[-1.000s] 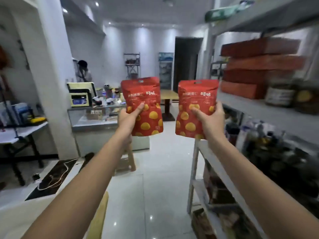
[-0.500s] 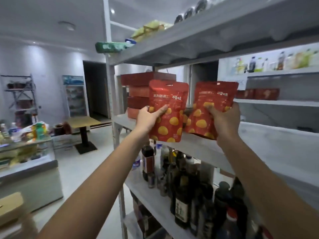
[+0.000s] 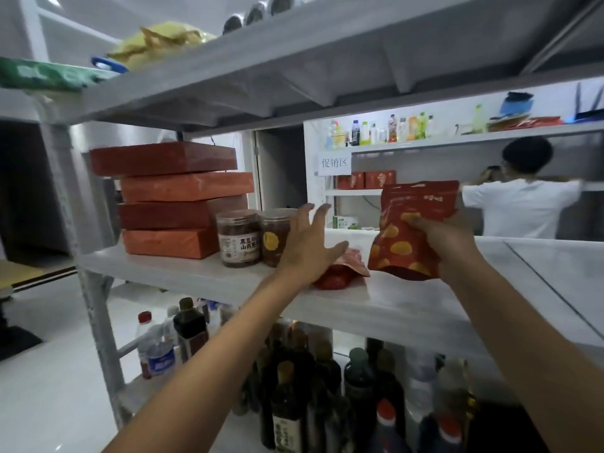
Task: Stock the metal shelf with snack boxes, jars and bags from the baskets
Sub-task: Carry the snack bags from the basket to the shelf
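Left hand (image 3: pixel 305 246): fingers (image 3: pixel 322 212) spread wide, holding nothing, palm over flat bag (image 3: pixel 341 271).
Flat bag: lies on shelf (image 3: pixel 392 308), under and just right of left fingers; crumpled, long axis roughly left-right, which end is top cannot be told.
Right hand (image 3: pixel 439 238): fingers pinched on held bag (image 3: pixel 410 227), above shelf.
Held bag: upright, slight tilt, long axis vertical, sealed top up, print faces viewer.
Risks: left fingers close to jars (image 3: pixel 253 237), sideways sweep could knock them; flat bag near front edge, nudge could drop it; held bag set upright may topple.
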